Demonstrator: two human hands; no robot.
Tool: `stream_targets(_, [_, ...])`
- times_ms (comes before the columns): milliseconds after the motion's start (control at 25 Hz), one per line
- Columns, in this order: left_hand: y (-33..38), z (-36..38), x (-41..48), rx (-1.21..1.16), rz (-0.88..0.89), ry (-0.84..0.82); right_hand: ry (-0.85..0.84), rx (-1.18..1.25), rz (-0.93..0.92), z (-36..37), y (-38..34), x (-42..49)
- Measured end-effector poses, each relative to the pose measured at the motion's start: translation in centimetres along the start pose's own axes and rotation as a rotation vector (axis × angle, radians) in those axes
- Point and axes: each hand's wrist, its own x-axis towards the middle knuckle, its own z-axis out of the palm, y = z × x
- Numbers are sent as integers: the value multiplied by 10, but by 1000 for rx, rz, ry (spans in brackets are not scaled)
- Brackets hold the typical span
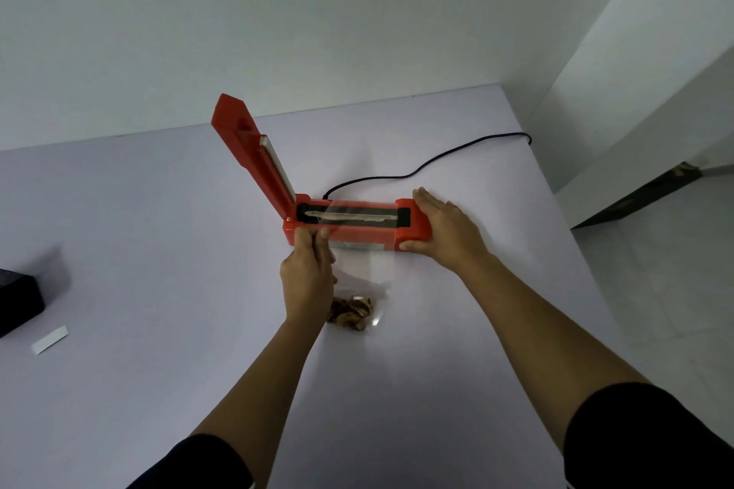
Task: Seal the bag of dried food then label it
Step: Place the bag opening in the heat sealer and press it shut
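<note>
The clear bag point(359, 274) is hard to make out against the pale table point(159, 250); only faint glints mark its edges, and its left side is partly hidden behind the left hand point(308, 270). A black box point(16, 302) is cut off by the left edge of the view. Both forearms end in dark sleeves cropped at the bottom. The far end of the black cord point(429, 163) passes out of sight past the table's edge.

The red sealer point(357, 228) sits near the middle of the table, its lid point(254, 155) hinged at the left end and raised steeply. The bag's mouth lies across the sealing strip in the open base, and the rest of the film runs toward the person, with the dried food point(349, 314) bunched at its near end, just right of the left wrist.

The left hand's fingers point(302, 240) are bent at the sealer's front left corner, with the thumb on the bag's left edge; I cannot tell whether they pinch the film or only press it. The right hand point(441, 228) lies flat over the sealer's right end with straight, relaxed fingers, its thumb against the front face, just right of the bag's right edge.

1 white label strip point(49, 338) lies near the black box, well apart from the sealer.
</note>
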Motion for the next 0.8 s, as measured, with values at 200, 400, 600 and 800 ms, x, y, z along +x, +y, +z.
stream_targets(200, [-7,-9,4,-88,-71,-64,-4,27,-6,2,3,2])
stream_targets(400, [-9,-16,5,-231,-172,-155,11,29,-8,5,4,2])
stream_targets(600, [-6,-24,1,-295,-218,-178,39,-39,-40,1,1,2])
stream_targets(800, [-4,-37,-5,-285,-236,-186,-15,-181,-60,2,-3,-2])
